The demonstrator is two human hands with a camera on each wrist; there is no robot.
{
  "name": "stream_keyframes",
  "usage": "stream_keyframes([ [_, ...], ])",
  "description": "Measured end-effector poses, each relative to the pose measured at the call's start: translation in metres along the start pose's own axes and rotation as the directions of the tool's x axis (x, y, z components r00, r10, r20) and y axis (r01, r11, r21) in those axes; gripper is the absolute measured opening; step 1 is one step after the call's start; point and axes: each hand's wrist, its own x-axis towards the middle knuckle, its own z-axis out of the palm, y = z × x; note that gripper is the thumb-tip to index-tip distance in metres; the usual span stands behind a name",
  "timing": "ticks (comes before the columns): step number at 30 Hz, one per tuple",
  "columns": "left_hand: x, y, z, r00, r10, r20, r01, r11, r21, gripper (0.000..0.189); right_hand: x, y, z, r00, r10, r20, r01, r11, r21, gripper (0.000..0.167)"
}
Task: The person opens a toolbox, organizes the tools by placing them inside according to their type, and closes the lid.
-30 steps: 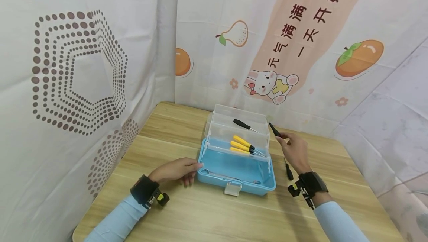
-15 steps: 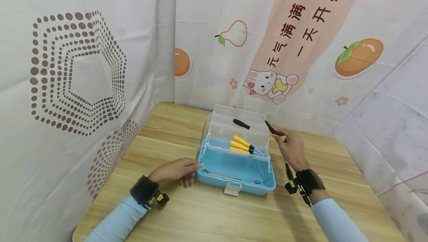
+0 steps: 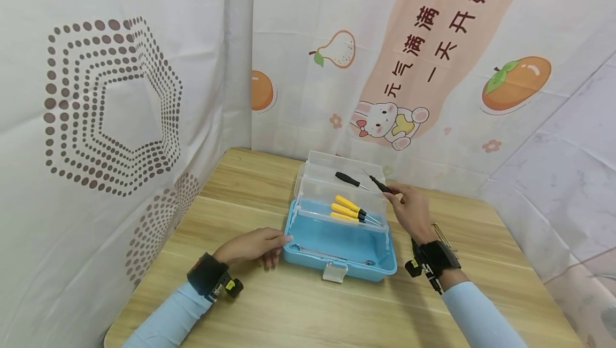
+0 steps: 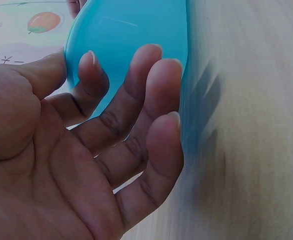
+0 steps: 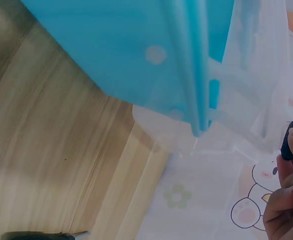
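My right hand (image 3: 411,206) pinches a black-handled screwdriver (image 3: 379,184) between thumb and fingers, its thin tip pointing up and left over the clear upper tray (image 3: 315,169) of a blue toolbox (image 3: 308,261). In the right wrist view the same screwdriver (image 5: 292,135) shows at the right edge. Another black screwdriver (image 3: 347,179) lies in that upper tray. Yellow-handled screwdrivers (image 3: 350,205) are in the lower clear tray. A wrench (image 3: 327,255) lies along the front of the blue base. At the box's left front corner, my left hand (image 3: 255,244) holds the rim, thumb on top, fingers against the outer wall.
On the wooden table, right of the box, a black screwdriver (image 5: 36,235) lies partly behind my right wrist. Brass-coloured thin rods (image 3: 443,236) lie beside it. The white latch (image 3: 335,271) hangs down at the box's front. Printed curtains (image 3: 289,123) stand behind the table.
My right hand has moved left with the black screwdriver, from beside the upper tray to over its right end. The left hand has stayed at the box corner.
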Motion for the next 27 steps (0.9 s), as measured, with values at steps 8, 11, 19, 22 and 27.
stream_keyframes([
  [8, 0.001, -0.003, 0.000, 1.000, -0.005, -0.001, 0.005, 1.000, 0.000, 0.053, 0.003, -0.005, 0.006, 0.999, -0.036, -0.009, 0.036, 0.999, 0.009, 0.015],
  [11, 0.001, -0.003, 0.000, 1.000, -0.008, -0.002, 0.008, 1.000, -0.003, 0.053, 0.005, -0.007, 0.008, 0.998, -0.063, -0.019, 0.063, 0.998, 0.005, 0.015],
  [19, 0.002, -0.005, -0.001, 1.000, 0.006, 0.008, -0.006, 1.000, -0.005, 0.051, 0.009, -0.016, 0.010, 0.998, -0.061, 0.023, 0.061, 0.998, 0.010, 0.018],
  [22, 0.002, -0.004, -0.001, 1.000, 0.011, 0.010, -0.011, 1.000, -0.005, 0.052, 0.010, -0.018, 0.012, 0.998, -0.051, 0.040, 0.050, 0.999, 0.021, 0.019],
  [27, 0.002, -0.003, -0.002, 1.000, 0.014, 0.009, -0.014, 1.000, 0.007, 0.053, 0.012, -0.021, 0.013, 0.997, -0.062, 0.049, 0.060, 0.998, 0.030, 0.019],
])
